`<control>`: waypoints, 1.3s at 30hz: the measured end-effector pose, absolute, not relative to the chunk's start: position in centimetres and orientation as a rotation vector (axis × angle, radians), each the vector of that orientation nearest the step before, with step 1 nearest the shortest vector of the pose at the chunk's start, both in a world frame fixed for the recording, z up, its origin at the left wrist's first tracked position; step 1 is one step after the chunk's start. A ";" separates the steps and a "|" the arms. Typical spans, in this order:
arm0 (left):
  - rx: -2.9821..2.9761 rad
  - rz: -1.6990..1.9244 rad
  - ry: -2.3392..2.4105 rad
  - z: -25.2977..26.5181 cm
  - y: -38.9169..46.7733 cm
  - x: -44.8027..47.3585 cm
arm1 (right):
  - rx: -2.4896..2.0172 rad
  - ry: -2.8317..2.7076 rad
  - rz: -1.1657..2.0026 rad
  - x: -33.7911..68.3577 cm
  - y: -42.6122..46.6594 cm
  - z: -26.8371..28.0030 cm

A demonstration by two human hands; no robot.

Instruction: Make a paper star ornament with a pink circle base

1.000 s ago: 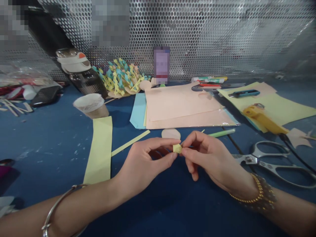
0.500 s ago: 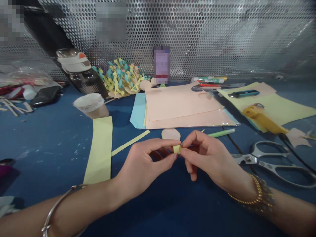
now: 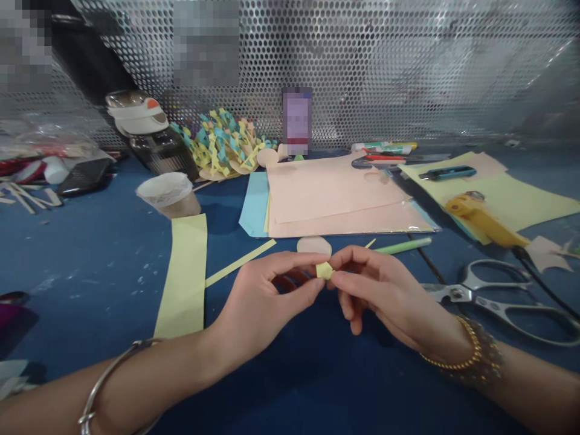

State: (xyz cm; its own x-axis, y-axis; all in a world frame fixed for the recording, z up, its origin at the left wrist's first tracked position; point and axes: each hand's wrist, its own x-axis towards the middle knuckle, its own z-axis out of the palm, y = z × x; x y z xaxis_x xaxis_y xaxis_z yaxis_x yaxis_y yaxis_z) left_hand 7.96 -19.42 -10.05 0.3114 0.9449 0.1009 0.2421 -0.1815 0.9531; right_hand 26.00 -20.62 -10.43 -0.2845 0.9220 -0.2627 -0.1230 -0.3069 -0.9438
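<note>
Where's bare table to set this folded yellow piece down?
Blue tabletop is bare on the near side of the left hand and right hand, and between the purple object and wide yellow paper strip. Crowded: beyond the hands, with pink sheets; rightward, with scissors and glue gun.

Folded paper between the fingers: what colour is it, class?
The folded paper is pale yellow, best seen in the head view.

The blue table (image 3: 99,266), flecked with pale specks, carries a paper stack (image 3: 335,193). Just in front of that stack I see a pale disc (image 3: 314,245) and, toward its right end, a green stick (image 3: 405,246); farther out that way lie scissors (image 3: 458,293). Left of it are a thin strip (image 3: 240,263), a yellow sheet (image 3: 183,272), a cup (image 3: 174,206) and a bottle (image 3: 156,151); behind its right end, markers (image 3: 385,147).
</note>
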 end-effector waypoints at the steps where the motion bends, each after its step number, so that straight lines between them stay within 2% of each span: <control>1: 1.642 0.942 1.097 -10.1 -19.4 8.0 | -1.151 -1.118 1.701 26.0 -20.6 -10.4; 39: 1.526 0.939 1.102 -10.0 -19.3 7.9 | -1.084 -1.097 1.732 26.2 -20.4 -10.4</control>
